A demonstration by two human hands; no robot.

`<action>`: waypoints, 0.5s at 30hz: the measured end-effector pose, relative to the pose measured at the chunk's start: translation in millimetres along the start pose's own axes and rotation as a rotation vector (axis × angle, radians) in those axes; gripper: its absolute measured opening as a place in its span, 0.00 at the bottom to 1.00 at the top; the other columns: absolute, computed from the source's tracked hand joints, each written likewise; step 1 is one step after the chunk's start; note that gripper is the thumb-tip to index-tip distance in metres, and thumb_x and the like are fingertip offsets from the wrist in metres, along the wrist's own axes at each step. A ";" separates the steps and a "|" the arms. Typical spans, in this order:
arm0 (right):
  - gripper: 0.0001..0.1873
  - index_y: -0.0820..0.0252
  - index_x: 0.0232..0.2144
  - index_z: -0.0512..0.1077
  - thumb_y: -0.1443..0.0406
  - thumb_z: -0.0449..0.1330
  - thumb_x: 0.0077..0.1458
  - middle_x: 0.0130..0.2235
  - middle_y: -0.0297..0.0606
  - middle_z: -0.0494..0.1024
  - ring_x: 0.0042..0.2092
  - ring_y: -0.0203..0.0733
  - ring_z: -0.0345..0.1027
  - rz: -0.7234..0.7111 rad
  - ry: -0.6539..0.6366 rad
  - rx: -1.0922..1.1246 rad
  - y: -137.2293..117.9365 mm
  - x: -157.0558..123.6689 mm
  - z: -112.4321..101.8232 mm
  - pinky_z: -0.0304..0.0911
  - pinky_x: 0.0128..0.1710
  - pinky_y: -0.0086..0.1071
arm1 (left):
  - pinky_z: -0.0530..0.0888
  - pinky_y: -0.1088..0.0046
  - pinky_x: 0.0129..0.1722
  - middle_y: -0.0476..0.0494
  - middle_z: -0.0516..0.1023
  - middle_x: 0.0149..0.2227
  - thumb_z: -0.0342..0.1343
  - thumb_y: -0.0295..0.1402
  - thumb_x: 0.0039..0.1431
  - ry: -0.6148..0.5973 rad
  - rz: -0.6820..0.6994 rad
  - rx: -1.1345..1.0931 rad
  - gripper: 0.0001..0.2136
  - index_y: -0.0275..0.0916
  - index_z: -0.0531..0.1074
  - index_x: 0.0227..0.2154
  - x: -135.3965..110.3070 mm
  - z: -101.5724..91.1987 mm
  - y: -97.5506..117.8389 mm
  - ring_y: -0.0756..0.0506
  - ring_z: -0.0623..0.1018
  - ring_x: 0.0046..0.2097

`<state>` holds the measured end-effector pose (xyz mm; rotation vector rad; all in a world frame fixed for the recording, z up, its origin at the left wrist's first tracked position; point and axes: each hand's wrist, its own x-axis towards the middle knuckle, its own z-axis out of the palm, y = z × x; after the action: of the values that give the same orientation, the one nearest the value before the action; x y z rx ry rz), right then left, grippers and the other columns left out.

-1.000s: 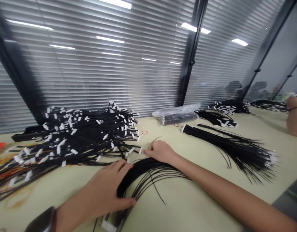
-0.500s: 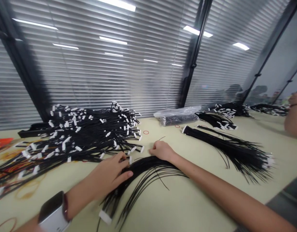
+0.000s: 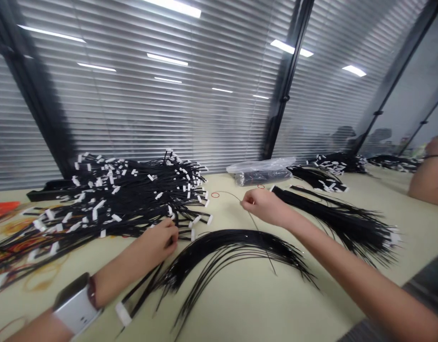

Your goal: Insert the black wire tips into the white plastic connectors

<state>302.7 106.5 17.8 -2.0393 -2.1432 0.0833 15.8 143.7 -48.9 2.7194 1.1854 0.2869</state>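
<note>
A large heap of black wires with white end connectors (image 3: 133, 199) lies on the table, left of centre. My left hand (image 3: 159, 241) rests at the heap's near edge, its fingers curled among the connector ends; anything held is hidden. A looser arched bundle of black wires (image 3: 219, 243) lies nearer me, ending in a white connector (image 3: 122, 313). My right hand (image 3: 262, 206) is pinched on a single thin black wire (image 3: 233, 195), which arcs out on both sides of my fingers, above the bundle.
A long combed bundle of black wires (image 3: 333, 213) lies right of my right arm. Behind it are a plastic bag of wires (image 3: 260, 172) and further wire heaps (image 3: 318, 178). A red rubber band (image 3: 215, 194) lies on the cream table (image 3: 261, 304). A co-worker's forearm (image 3: 431, 173) is at far right.
My right hand has moved up and right, off the bundle, carrying the thin wire. My left hand has shifted from the bundle to the heap's edge. The bundle now fans further right.
</note>
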 end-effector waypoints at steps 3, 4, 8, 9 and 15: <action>0.11 0.62 0.27 0.67 0.66 0.48 0.57 0.30 0.38 0.71 0.30 0.36 0.61 -0.110 0.093 -0.037 2.9 -17.4 -28.3 0.52 0.29 0.29 | 0.64 0.71 0.31 0.45 0.68 0.34 0.44 0.25 0.51 0.028 -0.033 0.018 0.08 0.38 0.69 0.26 -0.6 -2.1 -5.7 0.48 0.69 0.30; 0.10 0.61 0.27 0.66 0.67 0.48 0.57 0.31 0.39 0.70 0.30 0.36 0.60 -0.145 0.106 -0.056 4.2 -21.6 -35.3 0.51 0.29 0.29 | 0.64 0.70 0.31 0.44 0.68 0.35 0.44 0.25 0.51 0.038 -0.050 0.025 0.09 0.38 0.69 0.28 -1.1 -2.9 -7.2 0.47 0.69 0.30; 0.11 0.60 0.26 0.66 0.68 0.47 0.57 0.30 0.38 0.66 0.26 0.34 0.55 -0.245 0.087 -0.111 7.3 -27.5 -42.8 0.47 0.27 0.30 | 0.63 0.70 0.29 0.44 0.69 0.36 0.44 0.25 0.51 0.051 -0.100 0.050 0.10 0.39 0.70 0.30 -2.8 -4.9 -9.7 0.47 0.70 0.28; 0.11 0.60 0.26 0.67 0.68 0.47 0.57 0.30 0.38 0.66 0.25 0.34 0.55 -0.272 0.062 -0.113 6.5 -26.8 -38.8 0.47 0.27 0.30 | 0.62 0.70 0.29 0.44 0.69 0.36 0.44 0.26 0.51 0.050 -0.105 0.057 0.10 0.40 0.70 0.30 -3.0 -5.3 -9.2 0.47 0.70 0.29; 0.12 0.62 0.25 0.71 0.65 0.52 0.57 0.29 0.36 0.69 0.26 0.30 0.59 -0.450 -0.135 -0.050 -15.2 -17.1 16.4 0.54 0.28 0.28 | 0.63 0.70 0.30 0.44 0.69 0.37 0.46 0.33 0.55 0.032 -0.056 0.075 0.09 0.40 0.71 0.29 -4.1 -11.4 1.3 0.47 0.70 0.29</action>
<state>285.7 90.0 2.6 -1.5631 -2.6554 0.1079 11.3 140.6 -38.0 2.7495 1.3041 0.2851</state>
